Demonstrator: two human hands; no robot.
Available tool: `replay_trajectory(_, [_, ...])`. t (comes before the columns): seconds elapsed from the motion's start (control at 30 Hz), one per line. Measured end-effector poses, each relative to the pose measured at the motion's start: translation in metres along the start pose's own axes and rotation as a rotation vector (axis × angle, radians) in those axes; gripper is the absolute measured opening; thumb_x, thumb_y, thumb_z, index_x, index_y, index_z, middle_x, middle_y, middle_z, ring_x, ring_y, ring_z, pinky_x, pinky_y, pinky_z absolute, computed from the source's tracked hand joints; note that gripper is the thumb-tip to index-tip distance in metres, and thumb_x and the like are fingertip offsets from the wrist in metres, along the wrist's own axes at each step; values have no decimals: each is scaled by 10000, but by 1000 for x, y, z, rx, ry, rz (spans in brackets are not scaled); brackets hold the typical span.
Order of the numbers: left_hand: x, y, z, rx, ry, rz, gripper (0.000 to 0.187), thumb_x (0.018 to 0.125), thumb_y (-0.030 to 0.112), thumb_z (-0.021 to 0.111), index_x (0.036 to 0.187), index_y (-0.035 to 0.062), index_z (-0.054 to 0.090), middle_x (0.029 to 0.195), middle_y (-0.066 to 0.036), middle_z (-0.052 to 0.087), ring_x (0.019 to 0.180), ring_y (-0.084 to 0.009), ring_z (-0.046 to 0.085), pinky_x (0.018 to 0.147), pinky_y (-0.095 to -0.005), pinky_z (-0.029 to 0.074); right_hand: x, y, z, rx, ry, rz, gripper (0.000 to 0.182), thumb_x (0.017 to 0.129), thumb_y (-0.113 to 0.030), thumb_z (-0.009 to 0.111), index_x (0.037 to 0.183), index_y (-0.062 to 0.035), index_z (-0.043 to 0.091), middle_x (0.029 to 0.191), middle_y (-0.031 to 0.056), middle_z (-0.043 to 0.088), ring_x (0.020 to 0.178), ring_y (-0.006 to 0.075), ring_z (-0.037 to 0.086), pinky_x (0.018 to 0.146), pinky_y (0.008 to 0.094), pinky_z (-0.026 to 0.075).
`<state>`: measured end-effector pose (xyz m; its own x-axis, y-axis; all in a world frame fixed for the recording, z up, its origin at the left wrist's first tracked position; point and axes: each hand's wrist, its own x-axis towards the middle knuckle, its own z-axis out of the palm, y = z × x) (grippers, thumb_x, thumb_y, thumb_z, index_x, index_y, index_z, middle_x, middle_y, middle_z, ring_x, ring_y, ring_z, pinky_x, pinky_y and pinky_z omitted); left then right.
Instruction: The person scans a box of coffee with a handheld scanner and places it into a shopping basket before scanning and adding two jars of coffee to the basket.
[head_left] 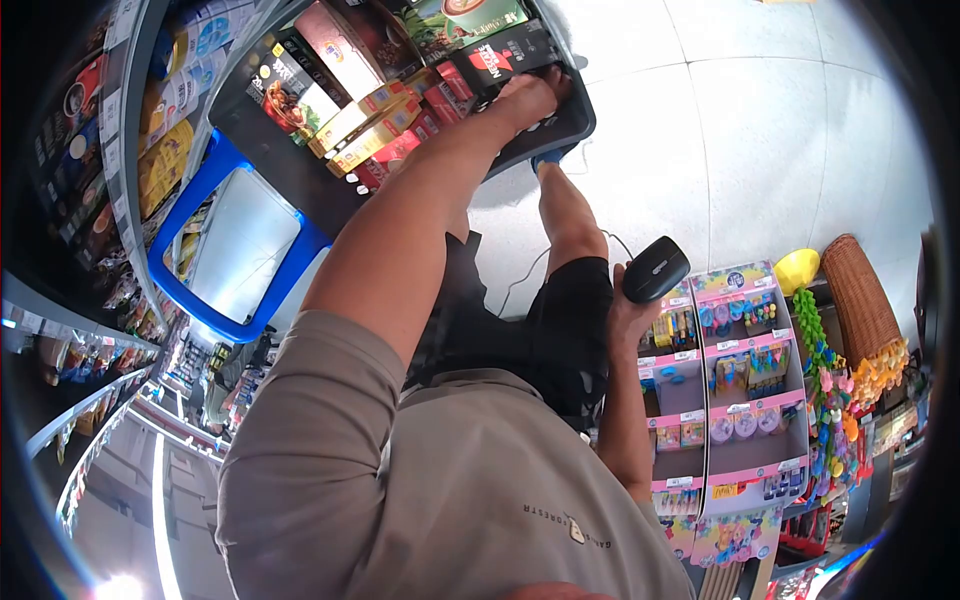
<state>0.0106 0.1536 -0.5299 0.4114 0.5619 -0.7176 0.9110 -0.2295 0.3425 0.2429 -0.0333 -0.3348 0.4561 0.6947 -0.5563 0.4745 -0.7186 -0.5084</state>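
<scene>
My left hand (530, 98) reaches across into a dark plastic shopping basket (582, 128) with a blue handle (172, 225). Its fingers curl down in the basket's corner, against the end of a black Nescafé box (510, 52); the fingertips are hidden, so what they grip does not show. Around it lie a green box (455, 25), a pink box (335, 45), red packs (448, 92), yellow boxes (375, 130) and a dark box with a food picture (290, 95). My right hand (632, 312) is closed around a black rounded handheld device (657, 270), with a thin cable beside it.
Shelves of packaged goods (165, 150) run along the left. At the right stands a pink display rack (745, 390) with small toys. Beyond it are a wicker basket (860, 290), a yellow bowl (797, 270) and colourful garlands (820, 350). Pale floor tiles (740, 130) lie ahead.
</scene>
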Motion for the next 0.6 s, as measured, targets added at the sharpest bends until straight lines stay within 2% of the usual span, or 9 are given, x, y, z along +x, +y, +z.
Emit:
replay_trajectory(0.03, [-3,1,-3,142,67,75,474,847,96,485,1304,-17,427,1180,-231,579,961,-314,650,772,-392,536,2,-1,1,-5,-6,3,353,734,-218,793,902,30,606,809,132,655,725,249,627,707,363,485])
replay_trajectory(0.17, [-4,-7,19,233,208,148,487,827,54,503,1305,5,427,1314,-230,470,1043,-339,610,812,-393,531,3,-4,1,8,-9,-2,362,735,-234,795,897,31,610,804,134,657,726,250,629,708,365,484])
replay_trajectory(0.23, [-1,-6,21,264,179,86,536,851,35,478,1368,153,403,1357,-167,446,948,-359,632,772,-359,533,4,-3,1,8,-14,-12,359,737,-238,796,890,32,614,798,137,661,733,253,636,708,367,484])
replay_trajectory(0.27, [0,-5,21,264,181,86,536,851,35,478,1368,153,403,1357,-167,446,948,-359,632,772,-359,533,4,-2,2,8,-13,-14,359,737,-238,796,890,32,614,798,137,661,733,253,636,708,367,484])
replay_trajectory(0.37, [4,-11,31,250,120,75,464,909,113,420,1370,171,397,1363,-173,439,1064,-331,586,859,-355,496,4,0,4,-5,-12,-12,351,739,-233,794,889,32,619,796,144,664,736,257,641,702,369,485])
replay_trajectory(0.47, [7,-18,37,250,274,180,533,848,43,466,1369,97,368,1373,-188,416,1175,-353,519,963,-375,458,4,-2,4,-54,-39,-23,345,741,-224,791,895,33,622,804,156,663,743,266,646,696,367,487])
replay_trajectory(0.53, [-32,11,-47,-724,-54,-322,552,877,50,420,1415,80,299,1438,-172,341,1250,-356,453,1029,-382,405,2,-11,3,-57,-78,-58,348,746,-225,787,908,34,621,814,165,661,744,275,647,694,366,489])
replay_trajectory(0.57, [-32,5,-37,-722,-51,-323,552,877,50,420,1415,80,299,1438,-172,341,1250,-356,453,1029,-382,405,2,-12,3,-54,-77,-60,348,746,-225,787,908,34,621,814,165,661,744,275,647,694,366,489])
replay_trajectory(0.6, [-30,-3,-16,-526,34,-146,562,882,50,408,1428,80,276,1461,-176,300,1267,-359,433,1036,-389,400,2,-12,4,-38,-86,-64,348,748,-222,784,917,34,619,818,167,661,749,278,648,696,365,489])
